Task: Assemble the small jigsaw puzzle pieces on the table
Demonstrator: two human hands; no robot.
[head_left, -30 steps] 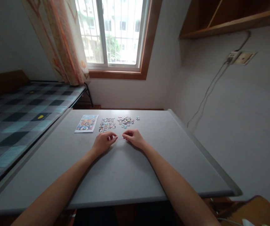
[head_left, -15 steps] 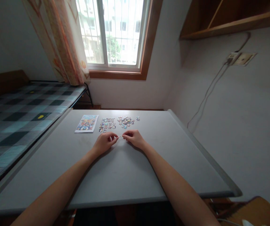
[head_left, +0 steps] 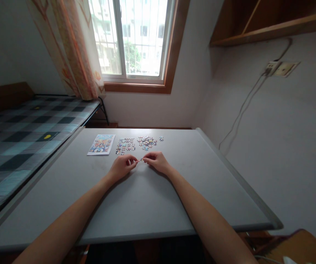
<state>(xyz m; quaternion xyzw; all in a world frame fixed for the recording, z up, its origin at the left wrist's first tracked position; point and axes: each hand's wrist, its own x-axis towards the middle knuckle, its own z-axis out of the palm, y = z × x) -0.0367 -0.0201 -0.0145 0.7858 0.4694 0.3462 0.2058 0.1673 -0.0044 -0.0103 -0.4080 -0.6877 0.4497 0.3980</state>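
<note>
From my end, both hands are together near the middle of the grey table (head_left: pixel 144 205). Left hand (head_left: pixel 121 166): thumb and fingertips pinched on a small puzzle piece (head_left: pixel 140 160). Right hand (head_left: pixel 158 161): same pinch, other side of it. Too tiny for me to tell if it's one piece or two meeting. Location: between the fingertips, on the near side of the other pieces. Step in hand, my call: handling or turning that bit with both hands. Next move, I'd judge, calls for a light fingertip grip and a good look at its edges and print; squeeze too hard and it could flip away. Beyond the hands, a spaced-out group of pieces (head_left: pixel 129 140) sits left of a loose pile (head_left: pixel 146 142), with a small separate cluster (head_left: pixel 161 138) just right of the pile. Printed picture sheet (head_left: pixel 101 144) lies flat, farthest left. Containers: no box or tray in my view, pieces lie straight on the tabletop. Open wall shelf (head_left: pixel 273 28) upper right, interior dark, contents I can't tell.
</note>
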